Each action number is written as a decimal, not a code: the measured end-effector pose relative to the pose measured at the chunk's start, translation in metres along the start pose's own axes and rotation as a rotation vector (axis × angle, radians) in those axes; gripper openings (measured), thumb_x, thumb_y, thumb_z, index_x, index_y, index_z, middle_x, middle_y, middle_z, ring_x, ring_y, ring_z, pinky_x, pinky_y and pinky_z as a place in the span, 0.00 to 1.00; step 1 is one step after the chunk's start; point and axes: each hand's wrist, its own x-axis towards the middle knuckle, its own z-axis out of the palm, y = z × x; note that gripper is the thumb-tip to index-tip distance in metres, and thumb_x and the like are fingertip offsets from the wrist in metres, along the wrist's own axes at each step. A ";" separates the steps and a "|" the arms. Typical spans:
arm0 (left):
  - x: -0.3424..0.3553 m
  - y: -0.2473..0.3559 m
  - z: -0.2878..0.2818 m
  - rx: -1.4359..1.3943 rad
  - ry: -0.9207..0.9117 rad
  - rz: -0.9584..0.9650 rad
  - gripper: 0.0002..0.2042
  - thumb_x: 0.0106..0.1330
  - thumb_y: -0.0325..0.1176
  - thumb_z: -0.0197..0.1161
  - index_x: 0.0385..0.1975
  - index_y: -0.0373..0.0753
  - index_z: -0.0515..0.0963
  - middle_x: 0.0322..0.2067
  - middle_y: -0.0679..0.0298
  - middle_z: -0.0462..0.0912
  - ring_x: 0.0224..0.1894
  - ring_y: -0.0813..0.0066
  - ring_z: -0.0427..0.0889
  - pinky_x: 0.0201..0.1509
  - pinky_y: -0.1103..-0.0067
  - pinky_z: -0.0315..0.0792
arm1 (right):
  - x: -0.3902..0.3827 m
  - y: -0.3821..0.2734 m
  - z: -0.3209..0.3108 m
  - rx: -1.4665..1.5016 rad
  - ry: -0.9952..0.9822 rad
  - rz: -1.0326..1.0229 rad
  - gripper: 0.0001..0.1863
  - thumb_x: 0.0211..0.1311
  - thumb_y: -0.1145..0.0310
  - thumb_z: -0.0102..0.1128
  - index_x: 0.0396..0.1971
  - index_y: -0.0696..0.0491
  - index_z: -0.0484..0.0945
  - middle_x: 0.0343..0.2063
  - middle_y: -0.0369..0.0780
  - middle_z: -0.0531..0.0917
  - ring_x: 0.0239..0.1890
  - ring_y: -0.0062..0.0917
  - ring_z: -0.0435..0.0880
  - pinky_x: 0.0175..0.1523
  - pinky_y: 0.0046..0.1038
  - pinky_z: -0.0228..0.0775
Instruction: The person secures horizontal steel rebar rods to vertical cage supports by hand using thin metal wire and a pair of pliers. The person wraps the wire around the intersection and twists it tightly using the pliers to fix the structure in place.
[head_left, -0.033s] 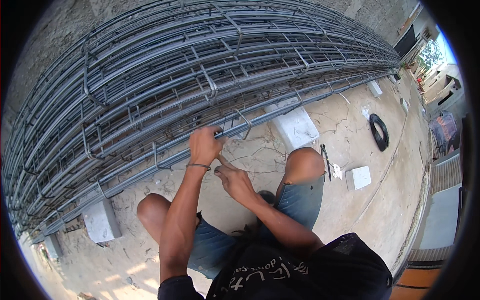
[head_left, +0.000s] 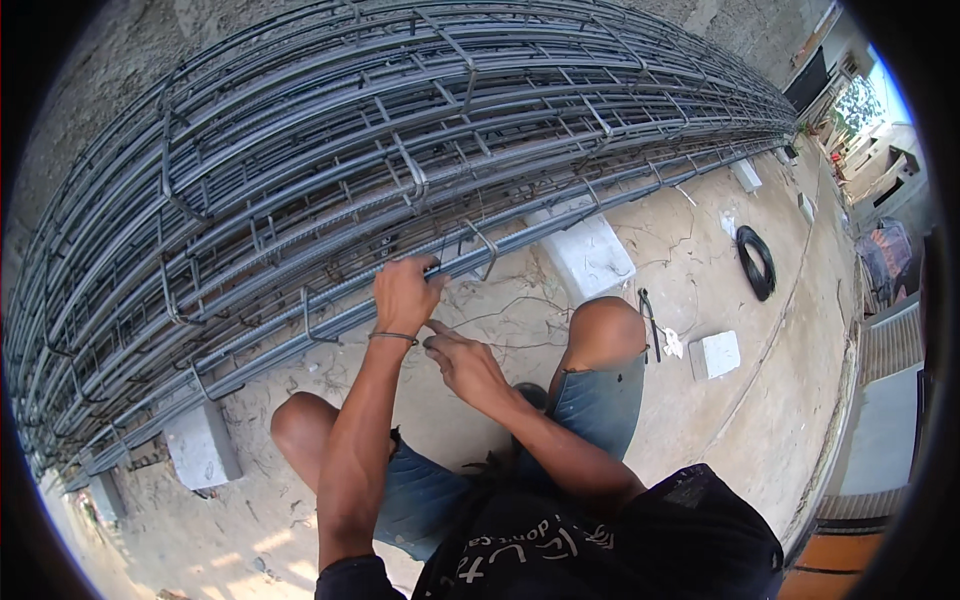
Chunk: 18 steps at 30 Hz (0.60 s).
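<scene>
While the left hand [head_left: 405, 294] curls at the lower steel bars [head_left: 462, 263], which run slantwise from lower left to upper right just beyond it, the right hand [head_left: 468, 370] sits nearer the body, fingers bent; whether either grips anything, I cannot tell.

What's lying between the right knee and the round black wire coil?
In the head view, a dark long-handled tool lies there, nearest the right knee, with a white scrap beside it; then concrete floor up to the black wire coil.
</scene>
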 end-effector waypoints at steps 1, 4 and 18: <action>0.000 -0.003 0.007 0.041 0.064 0.024 0.15 0.48 0.39 0.70 0.33 0.39 0.83 0.31 0.52 0.83 0.35 0.53 0.82 0.38 0.66 0.74 | -0.001 -0.003 -0.006 -0.115 -0.015 -0.063 0.15 0.57 0.71 0.60 0.43 0.61 0.76 0.54 0.51 0.73 0.43 0.43 0.81 0.48 0.36 0.73; -0.001 -0.023 0.020 0.125 0.177 0.174 0.09 0.52 0.35 0.66 0.29 0.38 0.81 0.27 0.55 0.82 0.31 0.53 0.80 0.32 0.64 0.72 | -0.006 -0.039 -0.050 -0.147 -0.102 -0.070 0.17 0.55 0.68 0.62 0.45 0.56 0.78 0.52 0.50 0.75 0.48 0.49 0.76 0.51 0.39 0.70; -0.003 -0.014 0.009 0.099 0.176 0.285 0.07 0.56 0.31 0.62 0.32 0.37 0.78 0.30 0.54 0.80 0.29 0.51 0.80 0.32 0.63 0.73 | 0.037 -0.005 -0.198 0.141 0.026 0.054 0.15 0.56 0.68 0.64 0.42 0.61 0.79 0.34 0.40 0.84 0.37 0.20 0.80 0.46 0.24 0.71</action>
